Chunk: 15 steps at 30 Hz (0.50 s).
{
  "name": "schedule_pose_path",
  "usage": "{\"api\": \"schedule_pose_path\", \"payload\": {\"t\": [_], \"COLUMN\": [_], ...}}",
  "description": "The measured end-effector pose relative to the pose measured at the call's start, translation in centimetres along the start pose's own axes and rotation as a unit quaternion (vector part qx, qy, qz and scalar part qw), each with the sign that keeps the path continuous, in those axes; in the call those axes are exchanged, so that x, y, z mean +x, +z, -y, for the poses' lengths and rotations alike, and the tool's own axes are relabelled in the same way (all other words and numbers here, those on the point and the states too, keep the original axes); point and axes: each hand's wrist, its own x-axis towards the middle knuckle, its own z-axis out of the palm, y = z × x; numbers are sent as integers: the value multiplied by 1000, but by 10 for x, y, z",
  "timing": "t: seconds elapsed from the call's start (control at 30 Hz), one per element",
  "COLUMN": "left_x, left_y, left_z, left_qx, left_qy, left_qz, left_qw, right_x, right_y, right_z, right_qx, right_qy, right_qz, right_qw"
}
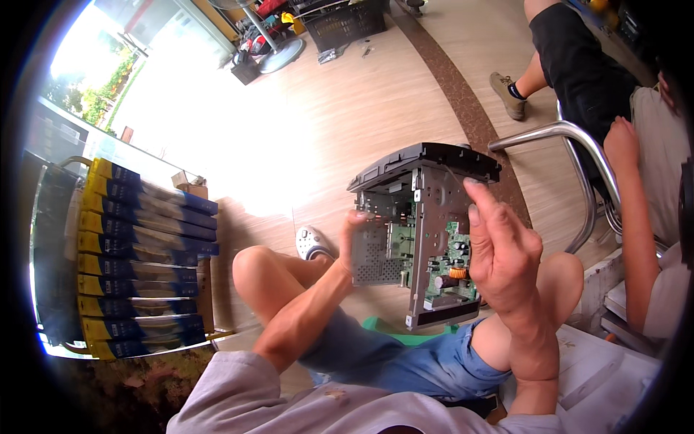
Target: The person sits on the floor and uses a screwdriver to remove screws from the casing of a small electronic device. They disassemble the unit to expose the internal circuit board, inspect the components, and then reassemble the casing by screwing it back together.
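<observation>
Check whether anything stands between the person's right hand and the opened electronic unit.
Nothing clearly visible stands between the right hand and the opened electronic unit. The left hand grips the unit's left side, out of the right hand's way. Whether the right fingers touch it, this view cannot settle.

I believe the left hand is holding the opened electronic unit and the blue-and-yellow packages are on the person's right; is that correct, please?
One side is wrong: the blue-and-yellow packages are on the person's left, not right, as the head view shows. The left hand is indeed holding the opened electronic unit.
</observation>
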Motion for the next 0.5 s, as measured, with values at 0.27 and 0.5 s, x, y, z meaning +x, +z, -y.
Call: {"api": "schedule_pose_path", "payload": {"t": [0.27, 0.5], "left_x": [7, -13], "left_y": [-3, -15], "left_z": [-22, -24], "left_qx": [74, 120], "left_qy": [44, 108], "left_qz": [41, -111], "left_qw": [995, 981], "right_x": [-4, -21], "right_y": [1, 21], "right_z": [2, 5], "right_qx": [-50, 46], "right_qy": [14, 88], "right_qz": [-9, -44], "right_qw": [999, 994]}}
